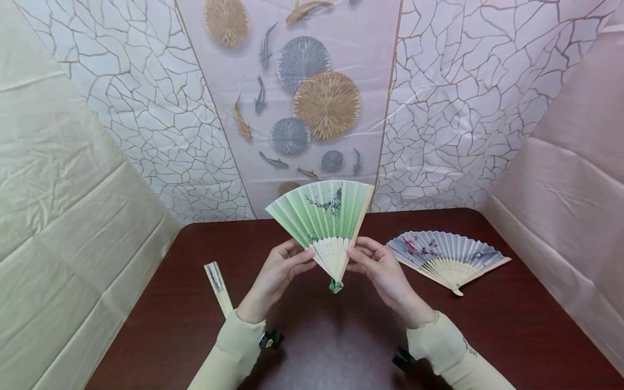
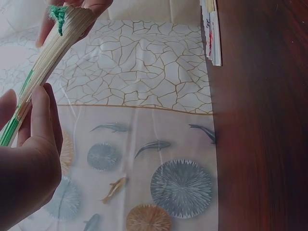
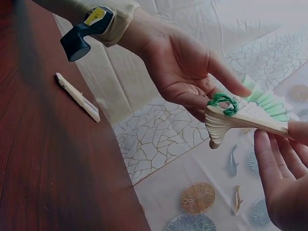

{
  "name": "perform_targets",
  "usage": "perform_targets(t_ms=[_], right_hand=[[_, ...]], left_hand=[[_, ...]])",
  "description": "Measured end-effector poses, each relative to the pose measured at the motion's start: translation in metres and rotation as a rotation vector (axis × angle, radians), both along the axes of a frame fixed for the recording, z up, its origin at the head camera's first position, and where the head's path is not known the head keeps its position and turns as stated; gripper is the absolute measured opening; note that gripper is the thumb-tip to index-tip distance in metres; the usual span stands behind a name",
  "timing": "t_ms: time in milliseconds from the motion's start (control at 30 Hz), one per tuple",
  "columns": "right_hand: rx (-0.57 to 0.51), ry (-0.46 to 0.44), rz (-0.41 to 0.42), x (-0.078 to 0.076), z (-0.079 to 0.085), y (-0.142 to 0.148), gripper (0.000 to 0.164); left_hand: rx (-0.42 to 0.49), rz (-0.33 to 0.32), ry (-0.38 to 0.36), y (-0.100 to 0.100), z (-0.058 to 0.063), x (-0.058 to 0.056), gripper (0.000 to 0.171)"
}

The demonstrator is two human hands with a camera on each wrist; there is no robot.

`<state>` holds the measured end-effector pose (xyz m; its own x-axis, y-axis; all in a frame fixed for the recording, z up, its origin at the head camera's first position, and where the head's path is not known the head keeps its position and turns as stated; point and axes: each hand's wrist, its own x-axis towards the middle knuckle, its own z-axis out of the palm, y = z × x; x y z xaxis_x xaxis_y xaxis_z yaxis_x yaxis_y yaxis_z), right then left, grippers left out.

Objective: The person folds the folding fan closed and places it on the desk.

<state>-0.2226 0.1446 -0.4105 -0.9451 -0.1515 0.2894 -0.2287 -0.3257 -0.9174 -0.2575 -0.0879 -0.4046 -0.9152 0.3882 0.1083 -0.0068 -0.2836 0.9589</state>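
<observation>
While you hold the green fan (image 1: 345, 219) up in front of you, both of your hands are clamped on it, one at each side. Your left hand (image 1: 275, 268) pinches the left edge of its pale ribs, thumb on the side facing you; your right hand (image 1: 385, 273) pinches the right edge in the same way. The fan is spread into a wedge above the worktop (image 1: 336, 355), its broad leaf at the top and its narrow end pointing down. A dark branch print (image 1: 331, 205) runs across the leaf, and a green cord (image 1: 335, 285) is tied at the narrow end, below your fingertips.

To your right, a grey fan (image 1: 446, 252) lies spread on the worktop, near your right hand, with pink and dark printing on its leaf and its narrow end toward you. To your left, a folded fan (image 1: 217, 286) lies slanted on the worktop; in the head view, its lower end is hidden by your left sleeve (image 1: 239, 344). Each of your wrists carries a small black device (image 1: 271, 339).

Behind the worktop hangs a backdrop (image 1: 341, 32) printed with fish and round shapes, flanked by a pattern of cracked lines. Creased pale cloth (image 1: 73, 189) slopes along both sides.
</observation>
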Motion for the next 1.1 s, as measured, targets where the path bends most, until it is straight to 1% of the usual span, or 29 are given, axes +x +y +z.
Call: perform_targets(t_ms=[133,467,733,1100], right_hand=[[0.009,-0.004,0.01,0.0,-0.0014,0.0001,0.03],[0.029,-0.033,0.027,0.0009,-0.0027,-0.0028,0.029],[0.032,-0.037,0.042,0.0018,-0.0042,-0.0033,0.03],[0.044,-0.042,0.043,0.0019,-0.0056,-0.0024,0.031]], left_hand=[[-0.015,-0.009,0.001,0.0002,-0.0001,0.0005,0.045],[-0.023,-0.024,-0.003,0.0022,-0.0014,0.0006,0.046],[-0.034,-0.036,-0.004,0.0032,-0.0021,0.0011,0.046],[-0.054,-0.039,-0.008,0.0056,-0.0021,0.0003,0.045]])
